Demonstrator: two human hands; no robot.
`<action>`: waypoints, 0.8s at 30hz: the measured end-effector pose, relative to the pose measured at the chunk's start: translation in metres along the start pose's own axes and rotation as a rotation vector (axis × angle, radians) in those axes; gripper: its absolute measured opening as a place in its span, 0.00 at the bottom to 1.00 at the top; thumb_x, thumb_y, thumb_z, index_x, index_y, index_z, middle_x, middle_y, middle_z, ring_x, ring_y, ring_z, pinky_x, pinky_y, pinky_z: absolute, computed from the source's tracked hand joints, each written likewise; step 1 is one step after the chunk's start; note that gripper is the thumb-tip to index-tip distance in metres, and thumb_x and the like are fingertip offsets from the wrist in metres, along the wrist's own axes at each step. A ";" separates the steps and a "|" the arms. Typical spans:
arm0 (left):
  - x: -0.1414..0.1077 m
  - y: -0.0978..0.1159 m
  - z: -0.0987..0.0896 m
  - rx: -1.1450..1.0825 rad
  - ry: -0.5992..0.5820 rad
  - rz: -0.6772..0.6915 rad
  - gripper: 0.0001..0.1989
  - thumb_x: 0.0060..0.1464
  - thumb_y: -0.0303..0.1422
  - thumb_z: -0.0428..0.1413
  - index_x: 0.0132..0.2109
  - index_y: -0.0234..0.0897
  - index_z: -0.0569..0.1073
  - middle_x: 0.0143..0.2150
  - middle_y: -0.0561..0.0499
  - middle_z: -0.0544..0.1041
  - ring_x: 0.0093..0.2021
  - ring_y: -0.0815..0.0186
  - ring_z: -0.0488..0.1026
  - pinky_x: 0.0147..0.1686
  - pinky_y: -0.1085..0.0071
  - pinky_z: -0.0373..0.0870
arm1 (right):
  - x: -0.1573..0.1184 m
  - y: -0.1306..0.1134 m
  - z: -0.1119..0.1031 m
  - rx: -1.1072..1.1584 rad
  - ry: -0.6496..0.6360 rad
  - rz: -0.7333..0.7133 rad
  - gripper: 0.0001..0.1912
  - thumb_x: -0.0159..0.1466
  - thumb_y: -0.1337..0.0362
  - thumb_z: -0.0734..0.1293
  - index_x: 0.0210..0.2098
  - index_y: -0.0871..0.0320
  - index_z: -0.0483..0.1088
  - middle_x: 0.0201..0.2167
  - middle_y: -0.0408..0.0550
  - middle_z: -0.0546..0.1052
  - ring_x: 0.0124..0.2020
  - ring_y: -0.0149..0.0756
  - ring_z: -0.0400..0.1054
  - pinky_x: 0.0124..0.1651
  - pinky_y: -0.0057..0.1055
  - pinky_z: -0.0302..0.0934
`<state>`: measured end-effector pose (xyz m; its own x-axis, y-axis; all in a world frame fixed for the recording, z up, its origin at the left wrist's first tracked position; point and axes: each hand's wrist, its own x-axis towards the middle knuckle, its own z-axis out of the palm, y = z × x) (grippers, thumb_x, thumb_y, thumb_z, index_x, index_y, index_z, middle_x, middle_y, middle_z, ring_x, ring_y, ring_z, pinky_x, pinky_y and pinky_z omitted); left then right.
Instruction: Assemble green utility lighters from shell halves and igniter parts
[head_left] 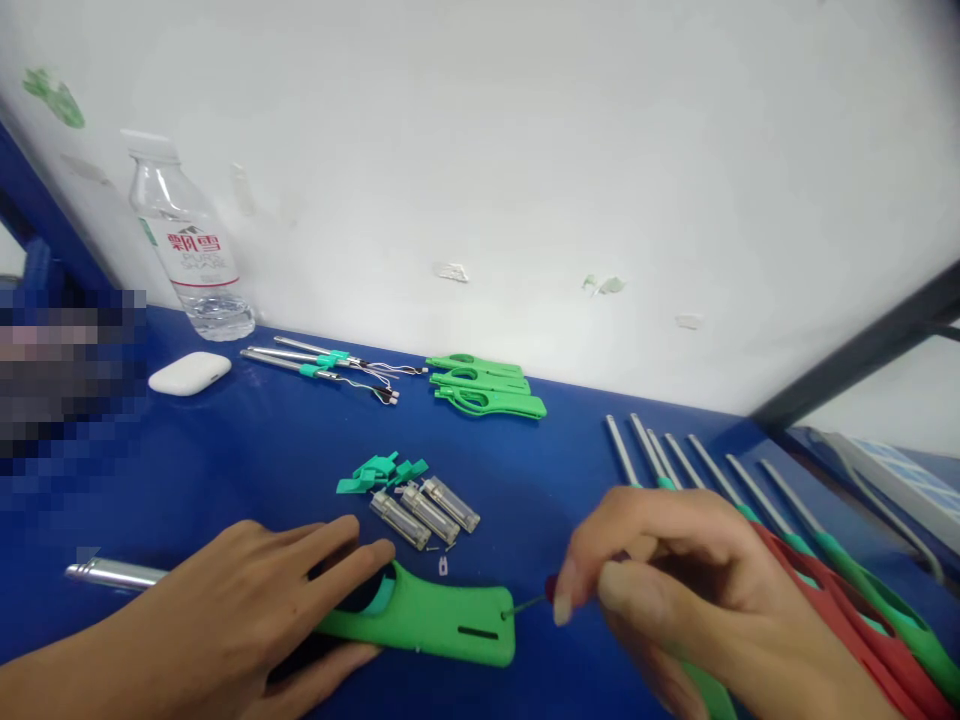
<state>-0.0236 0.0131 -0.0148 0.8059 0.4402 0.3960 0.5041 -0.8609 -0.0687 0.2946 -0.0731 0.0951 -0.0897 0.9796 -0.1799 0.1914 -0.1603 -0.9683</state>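
Observation:
My left hand [247,610] is closed around a green long-necked lighter [431,615] lying on the blue table, its metal tube sticking out to the left. Between the fingertips of my right hand [675,580] is a thin screwdriver [531,603]; its dark red handle is mostly hidden. The tip meets a small hole near the end of the lighter's handle. Just behind the lighter lie several clear fuel tanks [427,515], teal triggers [379,473], tiny screws [441,548] and a small pale clip [443,566].
Green handle shells [487,390] and metal tubes with wires [315,365] lie near the wall. A water bottle [191,250] and a white case [190,373] stand at left. Several green and red lighters [825,590] lie at right, partly behind my right hand.

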 end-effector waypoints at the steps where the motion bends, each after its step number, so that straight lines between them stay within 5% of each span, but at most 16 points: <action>1: -0.001 0.000 0.001 -0.008 0.004 -0.006 0.20 0.76 0.37 0.49 0.70 0.48 0.69 0.55 0.50 0.85 0.45 0.61 0.86 0.42 0.64 0.76 | -0.001 0.001 -0.001 -0.028 0.010 -0.030 0.25 0.70 0.35 0.73 0.40 0.51 0.85 0.16 0.37 0.67 0.17 0.29 0.62 0.28 0.31 0.59; 5: -0.003 0.000 0.003 -0.021 0.014 -0.030 0.21 0.75 0.37 0.51 0.71 0.51 0.69 0.56 0.51 0.86 0.46 0.60 0.86 0.44 0.65 0.75 | 0.004 0.005 -0.003 0.015 -0.093 -0.074 0.26 0.76 0.37 0.68 0.43 0.50 0.86 0.17 0.40 0.73 0.18 0.31 0.63 0.33 0.34 0.62; 10: -0.001 0.000 0.001 -0.020 0.026 -0.019 0.21 0.76 0.38 0.49 0.71 0.52 0.69 0.55 0.51 0.85 0.44 0.61 0.86 0.42 0.66 0.75 | 0.011 0.003 0.002 0.030 0.035 -0.065 0.22 0.53 0.52 0.88 0.28 0.53 0.74 0.23 0.37 0.70 0.24 0.28 0.59 0.28 0.28 0.54; 13: 0.000 0.000 0.001 -0.019 0.034 -0.019 0.20 0.76 0.39 0.50 0.70 0.51 0.70 0.55 0.51 0.85 0.45 0.61 0.86 0.42 0.66 0.75 | 0.010 0.000 0.005 0.045 0.050 -0.062 0.21 0.54 0.57 0.87 0.29 0.53 0.73 0.23 0.35 0.66 0.25 0.28 0.58 0.28 0.27 0.53; 17: -0.002 0.000 0.002 -0.028 0.029 -0.028 0.21 0.75 0.39 0.52 0.70 0.52 0.71 0.55 0.51 0.86 0.44 0.60 0.86 0.42 0.66 0.75 | 0.005 -0.002 0.003 0.114 -0.103 0.035 0.16 0.62 0.49 0.84 0.38 0.51 0.82 0.21 0.34 0.65 0.20 0.26 0.59 0.24 0.27 0.48; 21: -0.002 0.000 0.001 -0.013 0.016 -0.023 0.20 0.76 0.38 0.49 0.70 0.50 0.70 0.56 0.50 0.86 0.46 0.59 0.86 0.43 0.64 0.75 | 0.002 0.000 0.001 0.081 -0.109 -0.029 0.25 0.75 0.37 0.69 0.44 0.51 0.86 0.18 0.39 0.70 0.20 0.27 0.60 0.28 0.29 0.54; 24: -0.001 0.001 -0.001 0.001 0.009 -0.014 0.19 0.78 0.38 0.46 0.70 0.49 0.69 0.56 0.51 0.85 0.47 0.61 0.86 0.43 0.64 0.73 | 0.005 0.002 0.002 0.120 -0.059 0.017 0.26 0.68 0.35 0.76 0.39 0.52 0.85 0.19 0.38 0.71 0.20 0.27 0.59 0.30 0.30 0.58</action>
<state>-0.0239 0.0122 -0.0145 0.7961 0.4495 0.4052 0.5152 -0.8546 -0.0642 0.2921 -0.0689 0.0922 -0.1456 0.9684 -0.2025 0.0754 -0.1932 -0.9783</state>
